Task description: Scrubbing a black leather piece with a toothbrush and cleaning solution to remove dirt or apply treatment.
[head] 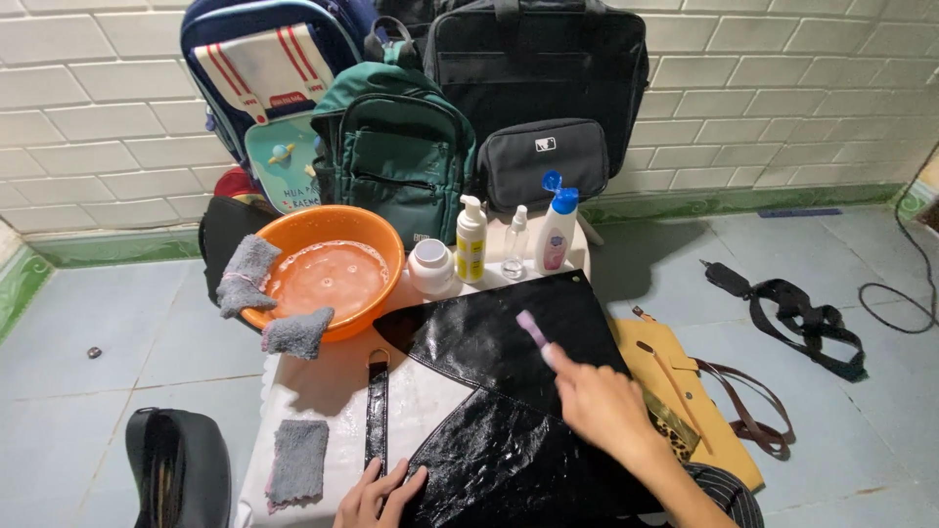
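Your right hand (599,399) is clenched around a small brush with a pale purple handle (534,330), its tip held over the glossy black bag (499,391) that lies flat across the middle of the desk (323,376). Your left hand (377,494) rests at the near edge, fingers spread flat and pressing on the bag's near left corner; it grips nothing. The bag's black strap (377,411) runs toward you just left of the bag, ending in a metal ring at its far end.

On the desk's far left sits an orange basin (337,235) holding cloudy water, with two grey cloths (245,274) draped over its near rim. A third grey cloth (298,462) lies flat near the left edge, close to your left hand. Just beyond the bag stand a white jar (430,266), a white pump bottle with a yellow label (470,240), a small clear spray bottle (514,242) and a white bottle with a blue flip cap (558,230).

Behind the desk, against the tiled wall, several backpacks and black bags are stacked, a green backpack (396,152) foremost. On the floor to your right lies a mustard-yellow bag (675,391) with a brown strap.
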